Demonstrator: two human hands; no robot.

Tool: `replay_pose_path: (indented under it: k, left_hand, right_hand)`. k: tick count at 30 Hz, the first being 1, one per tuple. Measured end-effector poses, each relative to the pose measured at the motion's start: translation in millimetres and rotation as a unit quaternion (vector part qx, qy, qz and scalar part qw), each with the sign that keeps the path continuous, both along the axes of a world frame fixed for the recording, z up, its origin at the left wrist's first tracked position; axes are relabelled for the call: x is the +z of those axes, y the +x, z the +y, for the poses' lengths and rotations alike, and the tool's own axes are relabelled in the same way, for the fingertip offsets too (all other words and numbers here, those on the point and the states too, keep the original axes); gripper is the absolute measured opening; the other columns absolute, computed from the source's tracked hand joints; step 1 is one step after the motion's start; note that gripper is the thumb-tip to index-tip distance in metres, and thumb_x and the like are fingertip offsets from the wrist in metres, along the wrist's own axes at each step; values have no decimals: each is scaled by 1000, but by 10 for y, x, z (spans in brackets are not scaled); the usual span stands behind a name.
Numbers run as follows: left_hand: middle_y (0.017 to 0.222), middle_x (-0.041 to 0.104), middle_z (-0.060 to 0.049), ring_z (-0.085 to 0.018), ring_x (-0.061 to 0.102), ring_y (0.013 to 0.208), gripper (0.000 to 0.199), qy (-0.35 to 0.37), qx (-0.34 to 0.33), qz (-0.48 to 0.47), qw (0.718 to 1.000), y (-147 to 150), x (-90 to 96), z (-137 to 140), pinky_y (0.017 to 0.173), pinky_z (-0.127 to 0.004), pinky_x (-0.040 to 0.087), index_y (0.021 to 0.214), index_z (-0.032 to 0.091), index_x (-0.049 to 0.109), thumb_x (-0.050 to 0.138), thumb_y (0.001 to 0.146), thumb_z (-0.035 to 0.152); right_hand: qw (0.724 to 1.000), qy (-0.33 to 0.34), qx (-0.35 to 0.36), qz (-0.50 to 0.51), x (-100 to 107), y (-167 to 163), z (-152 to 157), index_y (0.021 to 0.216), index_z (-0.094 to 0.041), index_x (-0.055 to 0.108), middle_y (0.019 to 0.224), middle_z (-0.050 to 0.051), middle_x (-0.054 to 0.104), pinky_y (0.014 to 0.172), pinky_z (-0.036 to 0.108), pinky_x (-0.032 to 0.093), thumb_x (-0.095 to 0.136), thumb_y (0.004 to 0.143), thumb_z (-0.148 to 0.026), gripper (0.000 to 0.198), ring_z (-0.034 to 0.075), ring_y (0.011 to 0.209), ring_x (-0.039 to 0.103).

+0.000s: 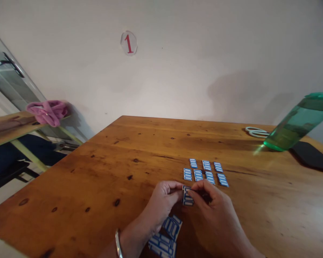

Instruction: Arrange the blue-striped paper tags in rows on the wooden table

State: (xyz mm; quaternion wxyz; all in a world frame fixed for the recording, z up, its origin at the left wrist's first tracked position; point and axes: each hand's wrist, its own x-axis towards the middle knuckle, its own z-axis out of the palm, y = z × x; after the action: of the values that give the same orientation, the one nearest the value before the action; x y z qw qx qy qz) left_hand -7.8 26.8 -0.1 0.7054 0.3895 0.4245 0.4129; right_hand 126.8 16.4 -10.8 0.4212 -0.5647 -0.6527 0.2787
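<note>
Both bare hands brought close together, each set in a pinch.

Left hand (161,200): forearm (136,231) enters from the lower edge, angled up and rightward; index finger (174,185) extended, thumb (175,197) opposing it on the near side. Right hand (218,208): back facing up, index finger bent, thumb pointing leftward, fingertips just beside the left hand's.

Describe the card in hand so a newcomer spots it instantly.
On the wooden table, find the two rows of cards. Just nearer the camera, the left hand and right hand meet at a blue-and-white card. Unlike the rows and the loose pile, it's held by both hands.
</note>
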Motion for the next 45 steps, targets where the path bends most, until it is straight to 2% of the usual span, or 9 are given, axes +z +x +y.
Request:
replay_pose_path:
  k: [12, 16, 21, 26, 28, 31, 34, 39, 45]
  left_hand:
    - [69, 67, -5, -14, 56, 65, 21, 54, -43, 7, 998, -18, 2, -7, 65, -25, 44, 77, 13, 71, 63, 69, 31]
    - [68, 68, -4, -13, 58, 65, 18, 76, -54, 15, 996, -7, 4, 3, 66, -24, 43, 75, 13, 71, 67, 66, 27]
    - [64, 68, -4, -14, 60, 62, 14, 76, 23, 39, 996, -74, 33, 59, 63, -24, 45, 70, 11, 69, 66, 65, 24]
    - [71, 69, -5, -17, 64, 67, 13, 85, 145, 3, 986, -241, 93, 132, 62, -28, 50, 74, 12, 65, 64, 65, 21]
    - [71, 69, -6, -18, 64, 67, 13, 87, 158, -9, 983, -271, 113, 139, 60, -28, 50, 74, 11, 64, 64, 65, 21]
    - [72, 69, -7, -18, 65, 66, 11, 93, 156, -12, 983, -268, 137, 127, 59, -27, 50, 73, 11, 63, 62, 66, 19]
    - [70, 68, -7, -18, 65, 65, 10, 94, 152, -11, 984, -250, 153, 112, 58, -26, 50, 73, 10, 63, 60, 68, 18]
    - [67, 67, -6, -17, 65, 63, 10, 100, 145, -23, 984, -254, 163, 117, 56, -25, 50, 72, 10, 63, 58, 70, 18]
    - [68, 68, -6, -16, 65, 62, 9, 100, 146, -36, 984, -262, 146, 134, 55, -24, 49, 71, 11, 63, 58, 70, 17]
  right_hand:
    - [995, 46, -38, -86, 8, 7, 5, 63, -22, 50, 54, -3, 54, 43, 23, 34, 52, 77, -28, 16, 12, 45, 46]
    - [993, 52, -39, -94, 1, 7, -1, 63, -22, 49, 54, -2, 53, 44, 23, 34, 52, 78, -28, 16, 12, 45, 46]
    - [995, 54, -28, -84, 2, -23, -59, 76, -22, 51, 64, -1, 57, 49, 24, 37, 47, 82, -30, 11, 13, 51, 49]
    - [979, 16, 103, -178, -32, -111, -158, 71, -20, 52, 70, 2, 56, 57, 26, 40, 45, 82, -18, 14, 16, 62, 53]
    - [962, -22, 167, -213, -48, -130, -179, 77, -20, 56, 78, 4, 58, 63, 27, 43, 46, 80, -12, 13, 17, 70, 56]
    - [940, -43, 242, -235, -57, -119, -179, 97, -23, 58, 92, 5, 57, 72, 30, 45, 42, 80, -8, 27, 18, 82, 56]
    - [925, -45, 277, -256, -47, -105, -169, 102, -25, 57, 94, 6, 56, 73, 31, 46, 41, 82, -11, 30, 19, 83, 56]
    - [922, -47, 242, -298, -41, -190, -185, 97, -22, 59, 93, 7, 57, 74, 38, 45, 50, 81, -23, 18, 24, 86, 55]
    - [927, -62, 195, -313, -100, -233, -146, 82, -20, 57, 88, 6, 57, 71, 39, 46, 52, 77, -17, 8, 24, 83, 55]
